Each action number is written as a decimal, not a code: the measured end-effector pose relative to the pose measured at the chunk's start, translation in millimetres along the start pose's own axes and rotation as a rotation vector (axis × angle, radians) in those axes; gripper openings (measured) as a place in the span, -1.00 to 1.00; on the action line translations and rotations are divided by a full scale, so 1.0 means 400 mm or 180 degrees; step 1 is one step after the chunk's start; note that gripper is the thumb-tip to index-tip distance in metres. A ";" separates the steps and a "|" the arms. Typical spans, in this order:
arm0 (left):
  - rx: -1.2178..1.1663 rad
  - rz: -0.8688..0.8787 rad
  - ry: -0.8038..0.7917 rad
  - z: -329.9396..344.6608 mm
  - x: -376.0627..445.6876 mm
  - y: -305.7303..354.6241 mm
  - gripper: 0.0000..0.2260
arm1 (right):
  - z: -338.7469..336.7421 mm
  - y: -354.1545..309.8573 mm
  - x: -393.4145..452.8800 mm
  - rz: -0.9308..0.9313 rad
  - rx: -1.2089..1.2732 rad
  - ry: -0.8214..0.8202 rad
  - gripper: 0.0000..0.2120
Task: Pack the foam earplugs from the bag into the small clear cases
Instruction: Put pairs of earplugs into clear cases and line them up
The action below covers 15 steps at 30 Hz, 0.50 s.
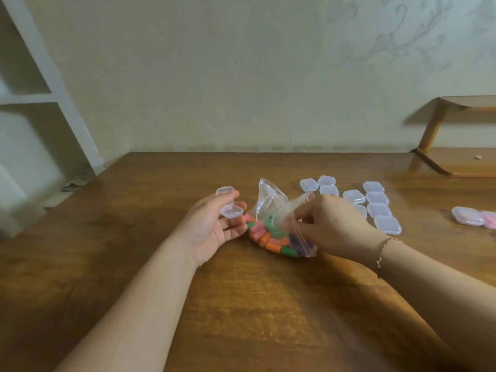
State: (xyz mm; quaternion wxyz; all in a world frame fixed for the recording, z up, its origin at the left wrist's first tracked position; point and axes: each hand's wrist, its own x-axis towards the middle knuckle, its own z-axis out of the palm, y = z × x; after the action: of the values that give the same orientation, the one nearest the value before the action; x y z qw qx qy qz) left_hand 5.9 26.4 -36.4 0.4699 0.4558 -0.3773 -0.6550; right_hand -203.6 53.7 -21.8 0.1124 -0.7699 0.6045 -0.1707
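A clear zip bag (271, 208) lies on the wooden table (241, 304), filled with foam earplugs (271, 238) in orange, pink, green and purple. My left hand (214, 229) sits palm up just left of the bag and holds a small clear case (230, 208) with its lid open. My right hand (330, 224) is at the bag's mouth, with its fingers reaching inside. Whether those fingers pinch an earplug or the plastic is hidden.
Several closed clear cases (375, 200) lie in a cluster behind and to the right of the bag. At the right edge are cases with pink contents (468, 216). A wooden shelf (456, 159) stands at the back right, a white shelving unit (40, 98) at the left.
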 end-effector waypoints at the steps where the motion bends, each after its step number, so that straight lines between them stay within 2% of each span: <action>1: 0.0026 -0.0011 -0.0028 0.002 -0.001 0.000 -0.68 | 0.005 -0.003 0.001 -0.0052 -0.0116 0.0007 -0.59; 4: 0.0142 -0.0032 -0.0087 0.007 -0.004 0.000 -0.69 | 0.020 -0.013 0.005 -0.0164 -0.0299 0.0051 -0.63; 9: 0.0175 -0.0053 -0.0115 0.004 -0.001 -0.003 -0.71 | 0.043 -0.016 0.024 -0.0128 -0.0201 0.0392 -0.55; 15: 0.0251 -0.0013 -0.0226 0.013 0.000 -0.010 -0.74 | 0.023 -0.043 0.033 -0.0097 -0.0616 -0.0184 -0.60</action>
State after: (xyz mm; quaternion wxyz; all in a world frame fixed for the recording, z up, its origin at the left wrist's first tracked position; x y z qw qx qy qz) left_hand -0.2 27.9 -38.3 0.4366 0.4513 -0.4184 -0.6563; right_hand -181.9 44.9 -21.9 0.0523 -0.7909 0.6029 -0.0910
